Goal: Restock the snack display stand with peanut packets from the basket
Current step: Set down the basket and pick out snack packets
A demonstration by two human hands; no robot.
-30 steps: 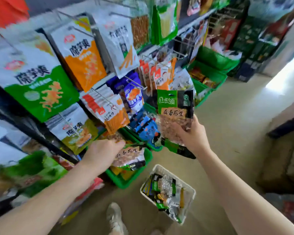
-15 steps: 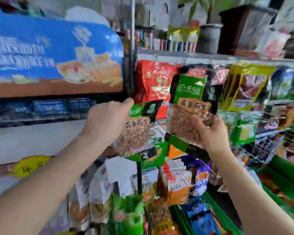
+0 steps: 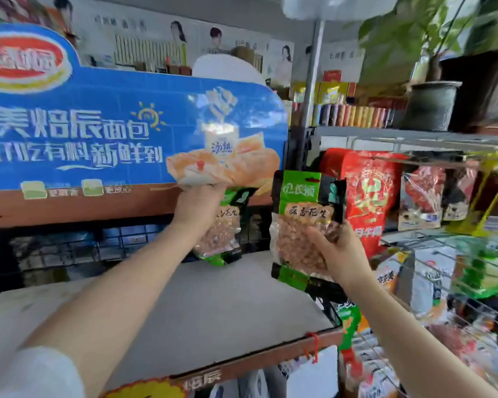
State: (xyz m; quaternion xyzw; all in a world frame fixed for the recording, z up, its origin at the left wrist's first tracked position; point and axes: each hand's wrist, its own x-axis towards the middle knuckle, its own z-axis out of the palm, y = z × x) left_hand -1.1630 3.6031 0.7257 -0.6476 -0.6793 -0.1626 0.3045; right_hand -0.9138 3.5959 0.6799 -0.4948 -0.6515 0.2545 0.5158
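Observation:
My left hand [image 3: 197, 206] grips a peanut packet [image 3: 222, 234] by its upper part, green and black at the top with peanuts showing through a clear window. My right hand [image 3: 338, 254] holds a second, larger-looking peanut packet [image 3: 302, 222] from below and behind, upright, its green label facing me. Both packets hang in the air above a bare grey shelf board [image 3: 213, 305] of the display stand. The basket is out of view.
A blue bread advertising board [image 3: 98, 133] stands behind the shelf. To the right, wire racks [image 3: 431, 254] hold red [image 3: 368, 196] and other snack bags. A metal pole [image 3: 311, 90] rises between the two. A potted plant [image 3: 431, 104] sits on the upper right shelf.
The view has swung up from the floor basket to the upper shelf. Both hands have risen with their packets and moved apart, now over the grey shelf board.

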